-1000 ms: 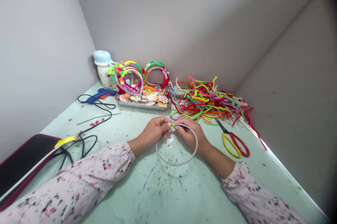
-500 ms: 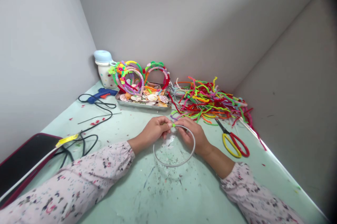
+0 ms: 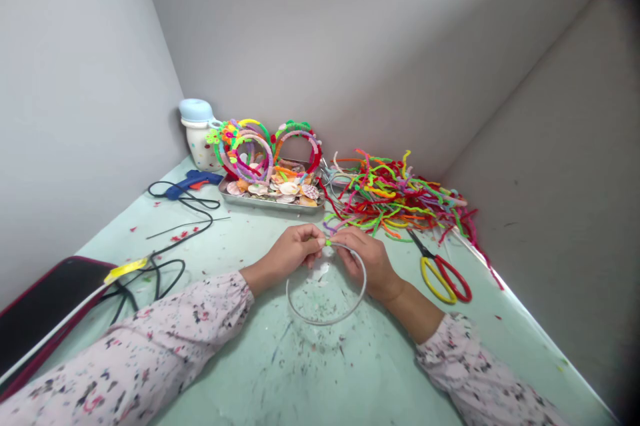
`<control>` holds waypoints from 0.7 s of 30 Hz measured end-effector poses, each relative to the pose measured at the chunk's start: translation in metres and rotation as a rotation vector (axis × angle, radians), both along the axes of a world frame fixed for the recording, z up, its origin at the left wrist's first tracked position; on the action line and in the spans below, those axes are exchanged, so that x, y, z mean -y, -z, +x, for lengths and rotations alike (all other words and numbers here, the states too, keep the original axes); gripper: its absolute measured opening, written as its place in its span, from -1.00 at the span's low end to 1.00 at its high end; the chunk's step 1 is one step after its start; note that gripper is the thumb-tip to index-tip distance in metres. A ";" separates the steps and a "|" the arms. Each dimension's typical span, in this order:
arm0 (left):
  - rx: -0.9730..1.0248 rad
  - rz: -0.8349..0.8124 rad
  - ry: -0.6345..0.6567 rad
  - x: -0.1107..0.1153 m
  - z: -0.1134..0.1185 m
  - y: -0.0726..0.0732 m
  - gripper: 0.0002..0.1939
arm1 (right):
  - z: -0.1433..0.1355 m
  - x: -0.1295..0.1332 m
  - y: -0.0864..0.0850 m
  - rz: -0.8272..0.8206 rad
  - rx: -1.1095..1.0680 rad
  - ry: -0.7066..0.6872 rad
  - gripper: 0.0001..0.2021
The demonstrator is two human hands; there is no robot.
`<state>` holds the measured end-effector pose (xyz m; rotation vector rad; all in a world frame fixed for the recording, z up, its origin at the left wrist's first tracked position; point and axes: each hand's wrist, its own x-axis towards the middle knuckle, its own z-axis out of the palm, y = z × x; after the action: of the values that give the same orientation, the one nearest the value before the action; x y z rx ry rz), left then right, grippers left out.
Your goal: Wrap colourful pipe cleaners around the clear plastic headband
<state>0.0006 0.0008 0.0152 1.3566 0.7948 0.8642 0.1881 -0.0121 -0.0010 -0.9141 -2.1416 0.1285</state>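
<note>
A thin grey-white headband hoop (image 3: 320, 323) hangs down between my hands, its curve toward me. A small bright green bit of pipe cleaner (image 3: 328, 242) sits on its upper part, right between my fingertips. My left hand (image 3: 299, 247) is closed in a pinch at that green bit, thumb and forefinger together. My right hand (image 3: 367, 259) grips the hoop just right of the green bit, the other fingers curled behind it. The fingers hide how the pipe cleaner runs and part of the hoop's top.
Behind stand colourful wrapped headbands (image 3: 253, 153) on a metal tray (image 3: 270, 206) of seashells. Right of it lie a heap of pipe cleaners (image 3: 395, 193) and scissors (image 3: 445, 279). At left are a blue glue gun (image 3: 193, 183), black cord (image 3: 200, 229), lidded cup (image 3: 200, 139) and dark red-edged object (image 3: 50, 299).
The hoop has shifted slightly left and toward me in the picture. Both hands keep their grip at the green bit, with only small finger movement.
</note>
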 end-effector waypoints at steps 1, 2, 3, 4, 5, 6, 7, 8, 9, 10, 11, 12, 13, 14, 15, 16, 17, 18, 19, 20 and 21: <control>0.008 0.007 -0.012 0.000 0.001 0.001 -0.80 | -0.001 0.000 0.000 -0.011 -0.021 0.003 -0.80; 0.013 0.014 -0.028 0.000 0.001 0.001 -0.80 | -0.002 -0.001 -0.001 -0.022 -0.045 0.014 -0.81; 0.017 0.021 -0.044 0.000 0.002 0.002 -0.80 | -0.004 -0.001 -0.002 -0.031 -0.070 0.030 -0.82; 0.021 0.027 -0.061 0.000 0.002 0.002 -0.81 | -0.005 -0.001 -0.003 -0.035 -0.092 0.048 -0.82; 0.026 0.030 -0.077 0.000 0.003 0.003 -0.82 | -0.005 -0.002 -0.004 -0.036 -0.110 0.070 -0.81; 0.033 0.030 -0.092 0.000 0.003 0.004 -0.82 | -0.006 -0.002 -0.005 -0.033 -0.125 0.093 -0.80; 0.043 0.026 -0.106 -0.001 0.003 0.004 -0.83 | -0.006 -0.003 -0.006 -0.027 -0.139 0.120 -0.77; 0.054 0.019 -0.119 -0.001 0.002 0.005 -0.83 | -0.006 -0.003 -0.006 -0.019 -0.150 0.146 -0.76; 0.065 0.009 -0.129 -0.002 0.002 0.005 -0.83 | -0.006 -0.003 -0.007 -0.007 -0.163 0.174 -0.75; 0.074 -0.003 -0.137 -0.003 0.001 0.006 -0.83 | -0.006 -0.003 -0.008 0.005 -0.179 0.201 -0.75; 0.082 -0.013 -0.142 -0.003 0.001 0.006 -0.83 | -0.005 -0.003 -0.008 0.016 -0.197 0.224 -0.74; 0.088 -0.020 -0.147 -0.004 0.001 0.006 -0.82 | -0.005 -0.003 -0.009 0.024 -0.219 0.245 -0.74; 0.093 -0.023 -0.152 -0.004 0.001 0.006 -0.81 | -0.005 -0.003 -0.010 0.028 -0.246 0.266 -0.75; 0.097 -0.024 -0.157 -0.004 0.001 0.005 -0.81 | -0.005 -0.002 -0.010 0.026 -0.278 0.288 -0.76; 0.100 -0.025 -0.162 -0.004 0.001 0.005 -0.80 | -0.005 -0.002 -0.010 0.016 -0.311 0.306 -0.79; 0.100 -0.025 -0.165 -0.003 0.001 0.004 -0.80 | -0.005 -0.001 -0.010 -0.006 -0.337 0.313 -0.82; 0.100 -0.026 -0.168 -0.003 0.001 0.004 -0.80 | -0.004 -0.001 -0.010 -0.042 -0.351 0.301 -0.87; 0.098 -0.027 -0.167 -0.003 0.001 0.003 -0.80 | -0.004 0.000 -0.010 -0.092 -0.354 0.273 -0.89; 0.096 -0.024 -0.162 -0.002 0.001 0.003 -0.80 | -0.004 0.000 -0.009 -0.157 -0.351 0.231 -0.89; 0.091 -0.018 -0.154 -0.002 0.001 0.003 -0.80 | -0.004 -0.001 -0.008 -0.236 -0.349 0.182 -0.87; 0.082 -0.009 -0.141 -0.001 0.001 0.003 -0.80 | -0.004 -0.001 -0.007 -0.318 -0.357 0.136 -0.84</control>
<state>0.0015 0.0023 0.0122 1.2603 0.8366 1.0187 0.1837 -0.0111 0.0056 -1.1211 -1.7498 0.5353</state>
